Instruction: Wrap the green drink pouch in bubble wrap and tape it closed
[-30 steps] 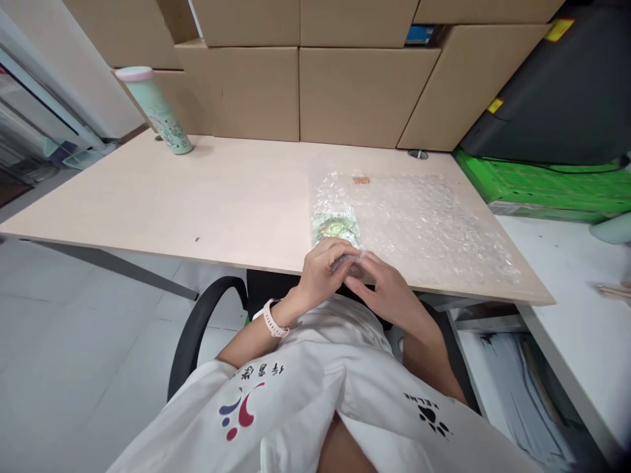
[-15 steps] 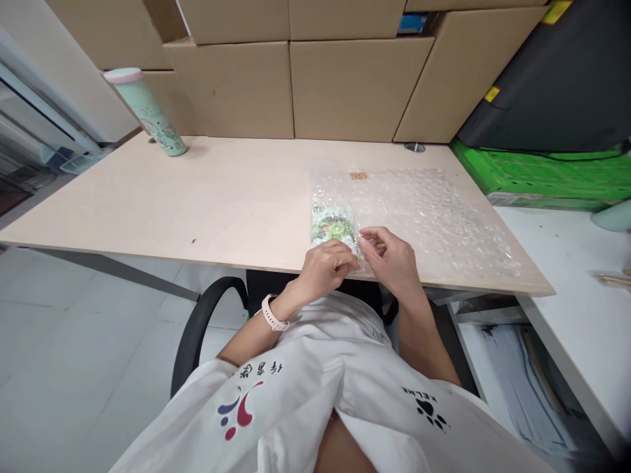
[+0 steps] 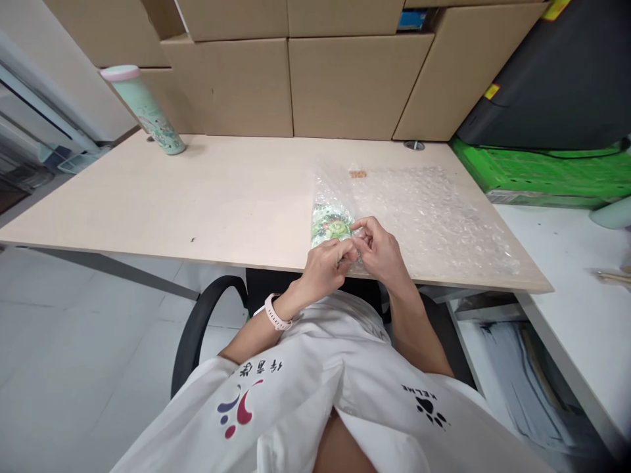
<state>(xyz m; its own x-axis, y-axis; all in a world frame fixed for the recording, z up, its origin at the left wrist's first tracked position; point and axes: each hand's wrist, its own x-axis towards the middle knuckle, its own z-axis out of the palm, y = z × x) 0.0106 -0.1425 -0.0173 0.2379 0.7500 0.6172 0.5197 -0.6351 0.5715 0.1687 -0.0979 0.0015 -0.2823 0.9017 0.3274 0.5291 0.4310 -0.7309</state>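
Observation:
A sheet of clear bubble wrap (image 3: pixel 419 213) lies on the right part of the pale wooden desk (image 3: pixel 197 197). Under its near left corner sits a small round green object (image 3: pixel 332 228). My left hand (image 3: pixel 325 266), with a pink watch on the wrist, and my right hand (image 3: pixel 378 253) meet at the desk's front edge. Both pinch the wrap's near edge right beside the green object, fingers closed on the plastic.
A mint bottle with a pink lid (image 3: pixel 145 108) stands at the desk's far left. Cardboard boxes (image 3: pixel 345 85) line the back. A small orange scrap (image 3: pixel 357 174) lies on the wrap's far edge. Green crate (image 3: pixel 542 174) and a white table (image 3: pixel 582 276) are on the right; a chair armrest (image 3: pixel 197 328) is below.
Both hands have shifted slightly forward over the desk edge. The right hand has closed in against the left, and the wrap's corner now sits tighter around the green object.

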